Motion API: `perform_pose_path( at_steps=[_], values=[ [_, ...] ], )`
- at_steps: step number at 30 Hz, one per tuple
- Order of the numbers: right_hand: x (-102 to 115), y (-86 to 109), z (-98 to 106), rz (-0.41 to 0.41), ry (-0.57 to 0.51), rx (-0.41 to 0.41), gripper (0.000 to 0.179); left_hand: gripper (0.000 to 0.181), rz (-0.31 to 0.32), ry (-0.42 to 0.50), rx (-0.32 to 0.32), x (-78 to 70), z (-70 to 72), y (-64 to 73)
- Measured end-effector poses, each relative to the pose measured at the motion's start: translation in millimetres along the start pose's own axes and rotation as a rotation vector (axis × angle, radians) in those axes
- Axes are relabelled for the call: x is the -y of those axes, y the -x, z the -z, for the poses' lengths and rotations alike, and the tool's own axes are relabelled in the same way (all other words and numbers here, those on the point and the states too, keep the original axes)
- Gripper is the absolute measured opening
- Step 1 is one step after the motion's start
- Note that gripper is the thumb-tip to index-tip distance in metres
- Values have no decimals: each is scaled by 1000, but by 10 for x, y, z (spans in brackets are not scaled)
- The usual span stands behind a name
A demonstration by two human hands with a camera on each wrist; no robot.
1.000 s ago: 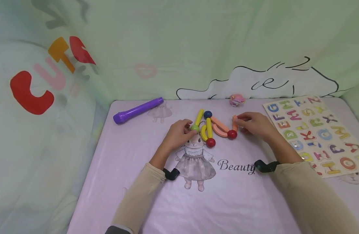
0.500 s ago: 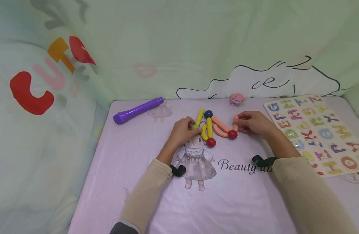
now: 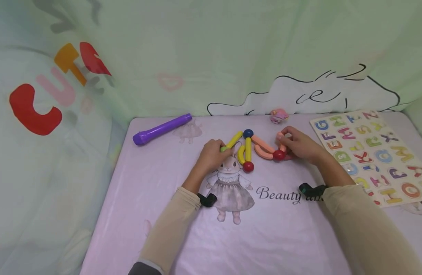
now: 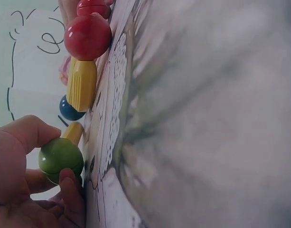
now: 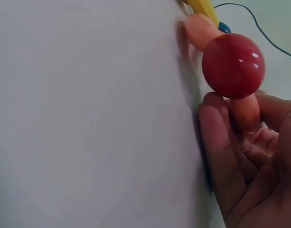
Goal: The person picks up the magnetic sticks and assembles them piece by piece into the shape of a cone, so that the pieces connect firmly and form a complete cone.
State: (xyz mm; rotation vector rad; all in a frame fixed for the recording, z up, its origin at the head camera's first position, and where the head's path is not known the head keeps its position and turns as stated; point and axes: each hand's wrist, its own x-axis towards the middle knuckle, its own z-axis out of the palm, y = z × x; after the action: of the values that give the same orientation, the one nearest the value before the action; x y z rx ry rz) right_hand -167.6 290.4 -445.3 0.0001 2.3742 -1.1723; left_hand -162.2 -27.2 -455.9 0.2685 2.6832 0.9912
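My left hand [image 3: 211,156] pinches a green ball [image 4: 61,159] between thumb and fingers; a yellow stick [image 3: 235,140] runs from it toward a blue ball [image 3: 248,133]. Below the blue ball, a straight yellow stick [image 3: 248,149] and a curved yellow piece [image 3: 241,154] lie side by side, meeting a red ball [image 3: 248,166]. Orange sticks [image 3: 263,143] link the blue ball to a second red ball [image 5: 234,65]. My right hand [image 3: 300,145] grips a short orange stick [image 5: 246,113] joined to that second red ball; its fingers partly hide the stick.
A purple toy microphone [image 3: 162,129] lies at the back left. A small pink toy [image 3: 278,115] stands by the back edge. On the right is a wooden alphabet puzzle board [image 3: 372,156]. Curtains printed with letters and drawings rise behind the table and at its left.
The yellow stick at my left hand has swung to a more slanted angle, and the green ball has shifted left. My right hand has moved slightly up and right, with the second red ball shifting too.
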Motion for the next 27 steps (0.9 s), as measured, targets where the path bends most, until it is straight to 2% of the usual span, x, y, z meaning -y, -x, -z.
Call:
perform_pose_path(
  at_steps=[4,10,13,18,20,22,27],
  values=[
    [-36,-2,-18,-3,24,-42,62,37,-21,-24,2,20,-5,-12],
    [-74,8,-6,-11,-31,-33,71,24,-24,68,-34,129,24,-30],
    [-105,24,15,-17,-102,-3,68,23,-24,192,-7,219,46,-43],
    [-152,45,57,-33,-200,56,62,27,41,554,119,364,114,-57],
    [-165,44,67,-31,-218,66,59,29,68,641,151,399,139,-66],
    [-170,39,70,-21,-199,64,55,29,83,679,168,421,151,-79],
    [-95,55,46,26,-47,27,47,25,77,657,162,420,151,-94]
  ],
)
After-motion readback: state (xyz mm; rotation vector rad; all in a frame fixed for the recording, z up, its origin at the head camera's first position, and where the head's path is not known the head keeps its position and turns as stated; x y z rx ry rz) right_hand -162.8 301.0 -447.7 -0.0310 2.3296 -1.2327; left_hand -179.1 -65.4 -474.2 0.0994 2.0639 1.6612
